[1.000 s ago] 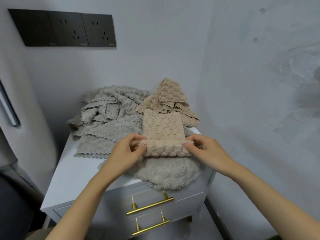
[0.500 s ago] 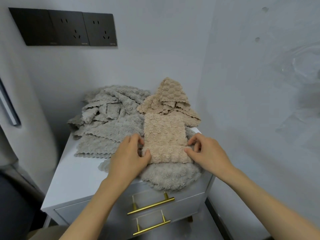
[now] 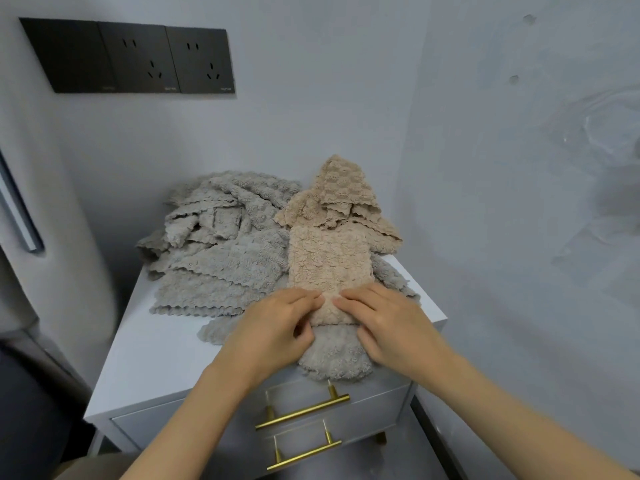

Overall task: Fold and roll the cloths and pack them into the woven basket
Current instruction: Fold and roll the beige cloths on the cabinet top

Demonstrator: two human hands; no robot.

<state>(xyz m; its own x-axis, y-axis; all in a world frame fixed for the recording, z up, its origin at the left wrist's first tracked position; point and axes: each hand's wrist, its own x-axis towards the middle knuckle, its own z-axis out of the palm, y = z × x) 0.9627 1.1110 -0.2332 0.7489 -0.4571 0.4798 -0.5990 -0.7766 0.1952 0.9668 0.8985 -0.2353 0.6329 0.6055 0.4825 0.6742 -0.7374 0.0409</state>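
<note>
The folded beige cloth (image 3: 329, 265) lies lengthwise on a grey cloth (image 3: 336, 362) on the white bench (image 3: 156, 358). The left hand (image 3: 277, 327) and right hand (image 3: 391, 323) meet at its near end, each grip pinching that edge, fingers on top and thumbs tucked below; a grey pile (image 3: 221, 244) sits just left

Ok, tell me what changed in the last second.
Both hands moved inward from the sides of the beige strip. The left hand and right hand now lie over its near end, fingertips almost meeting at the middle, seemingly pinching the edge to roll it. The grey cloths, the beige pile behind and the cabinet stayed put.
</note>
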